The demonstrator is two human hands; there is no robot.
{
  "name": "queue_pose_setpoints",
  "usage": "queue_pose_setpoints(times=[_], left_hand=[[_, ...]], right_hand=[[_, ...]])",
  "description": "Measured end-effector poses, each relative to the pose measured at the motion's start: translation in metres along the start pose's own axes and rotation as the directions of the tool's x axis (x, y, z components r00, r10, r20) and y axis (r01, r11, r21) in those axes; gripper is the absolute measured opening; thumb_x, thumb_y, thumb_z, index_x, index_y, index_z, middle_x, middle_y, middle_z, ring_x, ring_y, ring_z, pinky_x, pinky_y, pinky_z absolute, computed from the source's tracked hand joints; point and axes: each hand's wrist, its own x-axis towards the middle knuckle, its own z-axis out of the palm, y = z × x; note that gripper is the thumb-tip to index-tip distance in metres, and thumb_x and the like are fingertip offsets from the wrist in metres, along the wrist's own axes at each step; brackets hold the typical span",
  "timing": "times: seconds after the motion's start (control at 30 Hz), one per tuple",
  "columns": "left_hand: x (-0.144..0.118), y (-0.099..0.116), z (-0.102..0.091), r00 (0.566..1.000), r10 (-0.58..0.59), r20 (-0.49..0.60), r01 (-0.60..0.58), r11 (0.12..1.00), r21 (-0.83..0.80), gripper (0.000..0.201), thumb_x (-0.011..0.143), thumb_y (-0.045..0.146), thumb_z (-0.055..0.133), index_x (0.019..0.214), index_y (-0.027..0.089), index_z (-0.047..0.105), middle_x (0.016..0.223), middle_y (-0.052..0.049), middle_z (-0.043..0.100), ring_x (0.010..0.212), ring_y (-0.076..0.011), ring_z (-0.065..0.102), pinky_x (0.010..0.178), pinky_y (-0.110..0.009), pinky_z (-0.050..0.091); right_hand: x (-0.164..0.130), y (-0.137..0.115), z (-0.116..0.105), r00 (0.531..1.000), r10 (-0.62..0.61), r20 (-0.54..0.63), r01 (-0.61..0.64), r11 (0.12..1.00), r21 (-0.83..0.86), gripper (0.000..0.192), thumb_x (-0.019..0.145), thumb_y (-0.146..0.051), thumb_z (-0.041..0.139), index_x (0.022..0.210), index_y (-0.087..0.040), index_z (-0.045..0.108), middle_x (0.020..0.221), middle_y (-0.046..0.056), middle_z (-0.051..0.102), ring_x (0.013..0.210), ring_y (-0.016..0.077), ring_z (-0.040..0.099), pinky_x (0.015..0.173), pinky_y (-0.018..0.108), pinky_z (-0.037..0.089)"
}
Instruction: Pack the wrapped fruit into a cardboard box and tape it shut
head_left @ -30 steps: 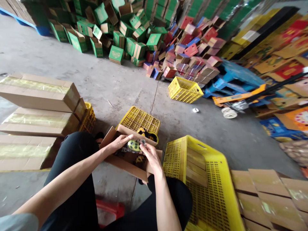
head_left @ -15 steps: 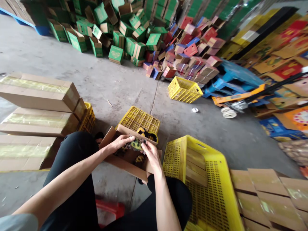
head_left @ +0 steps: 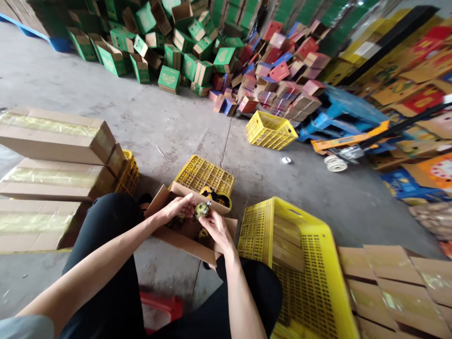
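Note:
Both hands work over an open brown cardboard box (head_left: 176, 235) that rests on my knees. My left hand (head_left: 178, 207) and my right hand (head_left: 216, 227) together pinch a small yellow-and-black item in clear wrap (head_left: 202, 208), held just above the box. More dark and yellow items lie inside the box, partly hidden by my hands. Just behind it sits an upturned yellow crate (head_left: 205, 174).
A large yellow plastic crate (head_left: 300, 263) stands at my right knee, flat cardboard boxes (head_left: 399, 287) beyond it. Taped cartons (head_left: 52, 136) stack on the left over a yellow crate. Far off: piles of green and red boxes, another yellow crate (head_left: 270, 129), a pallet jack (head_left: 348, 143), a tape roll (head_left: 286, 160).
The wrapped item has been bunched up smaller between my fingers and lifted slightly. My right hand shifted a little down and left; the left hand closed in on the item.

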Motion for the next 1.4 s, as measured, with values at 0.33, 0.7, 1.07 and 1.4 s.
queue_pose_setpoints(times=[0.33,0.7,1.07,1.4], left_hand=[[-0.002,0.000,0.004,0.995,0.101,0.016,-0.101,0.993,0.067,0.064,0.069,0.063,0.093,0.111,0.016,0.081,0.098,-0.009,0.078,0.086,-0.0223,0.071,0.084,-0.036,0.056],[-0.005,0.002,-0.003,0.999,-0.012,0.038,0.011,0.999,0.033,0.070,0.081,0.070,0.082,0.128,0.018,0.077,0.125,-0.014,0.077,0.109,-0.0297,0.072,0.085,-0.036,0.058],[-0.004,0.000,-0.002,0.999,0.028,0.039,-0.031,0.997,0.069,0.055,0.076,0.061,0.090,0.107,0.016,0.080,0.102,-0.010,0.078,0.091,-0.0228,0.072,0.076,-0.029,0.057],[-0.004,0.002,0.001,0.992,0.115,-0.043,-0.111,0.989,0.096,0.054,0.073,0.059,0.092,0.102,0.017,0.076,0.092,-0.005,0.075,0.077,-0.0178,0.068,0.066,-0.026,0.052]], right_hand=[[0.001,0.003,-0.001,0.997,0.059,-0.047,-0.058,0.998,0.030,0.050,0.081,-0.044,0.081,0.127,-0.027,0.074,0.123,0.005,0.078,0.109,0.0257,0.075,0.087,0.035,0.063],[0.002,-0.002,0.000,1.000,0.006,0.023,-0.013,0.949,0.314,0.043,0.078,-0.037,0.075,0.119,-0.027,0.075,0.129,0.006,0.077,0.116,0.0298,0.073,0.094,0.042,0.062],[0.003,0.003,-0.008,0.998,0.031,-0.058,-0.028,0.998,0.059,0.052,0.080,-0.056,0.087,0.123,-0.030,0.076,0.123,0.004,0.078,0.113,0.0283,0.073,0.098,0.041,0.058],[0.001,0.005,-0.008,0.993,0.085,-0.076,-0.076,0.990,0.121,0.058,0.080,-0.059,0.088,0.129,-0.031,0.074,0.110,0.003,0.079,0.102,0.0230,0.074,0.080,0.031,0.059]])
